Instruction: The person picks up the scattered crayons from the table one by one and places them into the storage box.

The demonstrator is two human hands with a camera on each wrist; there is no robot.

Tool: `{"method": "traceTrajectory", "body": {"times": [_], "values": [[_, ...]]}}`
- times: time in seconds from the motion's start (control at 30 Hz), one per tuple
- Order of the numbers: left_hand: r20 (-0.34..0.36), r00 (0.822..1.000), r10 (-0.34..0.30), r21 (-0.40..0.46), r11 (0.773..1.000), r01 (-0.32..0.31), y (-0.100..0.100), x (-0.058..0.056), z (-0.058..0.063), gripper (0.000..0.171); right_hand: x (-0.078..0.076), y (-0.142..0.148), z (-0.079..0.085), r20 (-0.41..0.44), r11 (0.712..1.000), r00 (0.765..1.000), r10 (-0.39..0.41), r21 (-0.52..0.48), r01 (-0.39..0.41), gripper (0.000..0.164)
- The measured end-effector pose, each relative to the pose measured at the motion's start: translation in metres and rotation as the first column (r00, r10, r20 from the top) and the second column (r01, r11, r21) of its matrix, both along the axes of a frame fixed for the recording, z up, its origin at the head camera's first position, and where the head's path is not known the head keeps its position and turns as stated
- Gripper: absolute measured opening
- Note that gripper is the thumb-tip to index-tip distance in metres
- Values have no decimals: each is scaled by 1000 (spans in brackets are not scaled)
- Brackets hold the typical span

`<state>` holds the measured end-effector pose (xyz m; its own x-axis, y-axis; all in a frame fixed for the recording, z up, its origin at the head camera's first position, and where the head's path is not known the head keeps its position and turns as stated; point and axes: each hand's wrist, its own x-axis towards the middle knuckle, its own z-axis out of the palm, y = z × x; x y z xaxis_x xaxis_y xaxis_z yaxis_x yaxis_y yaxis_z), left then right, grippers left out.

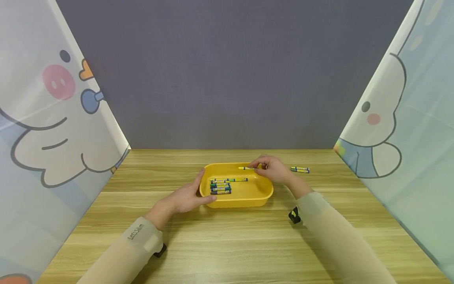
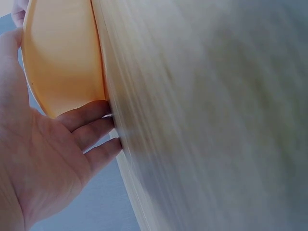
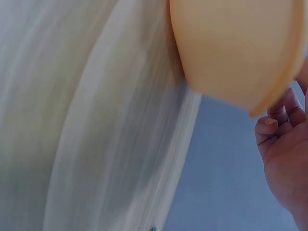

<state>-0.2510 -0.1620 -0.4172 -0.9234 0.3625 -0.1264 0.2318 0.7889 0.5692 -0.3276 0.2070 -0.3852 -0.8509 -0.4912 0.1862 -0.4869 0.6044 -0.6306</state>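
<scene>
A yellow plastic tray [image 1: 253,202] stands on the table, with several crayons [image 1: 220,189] in a stack-like row at its left inside. One green-tipped crayon [image 1: 239,180] lies to the right of them. My left hand [image 1: 184,197] holds the tray's left end, thumb over the front rim corner; in the left wrist view its fingers [image 2: 89,115] lie against the tray's outer wall [image 2: 67,53]. Above the tray's back right part, my right hand [image 1: 271,169] pinches a yellow crayon [image 1: 246,168] between thumb and fingers. The right wrist view hides that crayon behind the tray.
Two more crayons [image 1: 300,170] lie side by side on the wooden table [image 1: 220,244], right of the tray. A dark grey panel [image 1: 227,79] closes off the back. Cartoon-printed cloths [image 1: 39,102] hang at both sides.
</scene>
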Motion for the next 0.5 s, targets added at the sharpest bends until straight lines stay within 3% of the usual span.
{"method": "traceTrajectory", "body": {"times": [0.37, 0.5], "values": [[-5, 1000, -2, 9, 1000, 2, -1, 0, 0, 126, 0, -33, -11, 20, 998, 998, 61, -8, -60, 24], [1, 1000, -6, 9, 1000, 6, -1, -1, 0, 126, -2, -39, -16, 11, 999, 999, 41, 20, -41, 23]]}}
